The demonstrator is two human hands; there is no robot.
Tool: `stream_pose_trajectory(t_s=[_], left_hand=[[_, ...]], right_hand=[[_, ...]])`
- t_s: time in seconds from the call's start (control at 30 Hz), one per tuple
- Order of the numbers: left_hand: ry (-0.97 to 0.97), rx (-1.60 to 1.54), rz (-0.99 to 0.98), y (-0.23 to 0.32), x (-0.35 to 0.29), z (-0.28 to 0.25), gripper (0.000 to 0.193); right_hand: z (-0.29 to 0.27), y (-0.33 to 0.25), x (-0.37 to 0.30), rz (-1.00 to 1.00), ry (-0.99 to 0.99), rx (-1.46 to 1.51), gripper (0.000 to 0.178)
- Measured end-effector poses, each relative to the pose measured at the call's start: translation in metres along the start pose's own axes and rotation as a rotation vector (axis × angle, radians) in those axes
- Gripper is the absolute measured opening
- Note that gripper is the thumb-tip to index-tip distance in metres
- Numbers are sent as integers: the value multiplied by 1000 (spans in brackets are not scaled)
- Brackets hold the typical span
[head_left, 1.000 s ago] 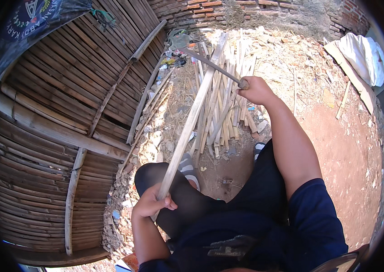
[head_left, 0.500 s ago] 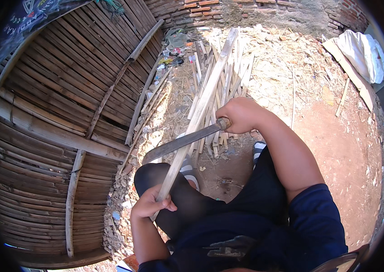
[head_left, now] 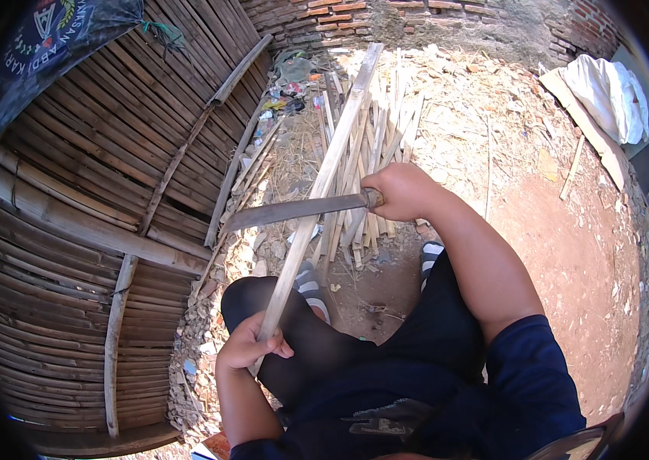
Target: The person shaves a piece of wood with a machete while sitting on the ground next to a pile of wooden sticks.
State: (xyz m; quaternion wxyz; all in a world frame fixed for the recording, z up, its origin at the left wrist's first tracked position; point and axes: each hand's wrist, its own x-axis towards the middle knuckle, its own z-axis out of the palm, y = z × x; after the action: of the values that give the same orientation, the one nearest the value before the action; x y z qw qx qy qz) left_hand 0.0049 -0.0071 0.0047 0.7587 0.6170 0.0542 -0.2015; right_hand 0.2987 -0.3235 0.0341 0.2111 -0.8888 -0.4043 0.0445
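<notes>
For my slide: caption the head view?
Right hand lays long machete across pale bamboo slat gripped by left hand.

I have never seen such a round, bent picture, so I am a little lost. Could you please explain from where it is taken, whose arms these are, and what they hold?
The picture comes from a wide camera worn on a person's head, looking down, so straight edges bend near the rim. Both arms belong to that person and enter from below. The left hand grips the lower end of a long bamboo strip, which rests against the knee and points away. The right hand holds a machete, its blade lying across the strip. Behind it, a pile of strips lies on the dirt ground. On the left is a bamboo wall, at the far end a brick wall, and at the upper right a white cloth.
</notes>
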Motion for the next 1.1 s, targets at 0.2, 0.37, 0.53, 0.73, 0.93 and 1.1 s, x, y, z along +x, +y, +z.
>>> stream_pose_trajectory(t_s=[0.2, 0.37, 0.53, 0.73, 0.93, 1.1], left_hand=[[25, 108, -27, -2, -5, -5, 69], [62, 119, -38, 2, -1, 0, 68], [2, 52, -9, -6, -1, -9, 68], [1, 62, -35, 0, -3, 0, 51], [62, 110, -51, -4, -4, -7, 65], [17, 98, -21, -3, -3, -5, 67]], right_hand=[[-11, -7, 3, -36, -78, -6, 27], [-16, 72, 14, 497, 398, 227, 31], [-17, 38, 0, 319, 246, 168, 31], [8, -15, -4, -177, -28, -74, 23], [-16, 44, 13, 280, 166, 209, 33], [-18, 77, 8, 451, 353, 379, 33]])
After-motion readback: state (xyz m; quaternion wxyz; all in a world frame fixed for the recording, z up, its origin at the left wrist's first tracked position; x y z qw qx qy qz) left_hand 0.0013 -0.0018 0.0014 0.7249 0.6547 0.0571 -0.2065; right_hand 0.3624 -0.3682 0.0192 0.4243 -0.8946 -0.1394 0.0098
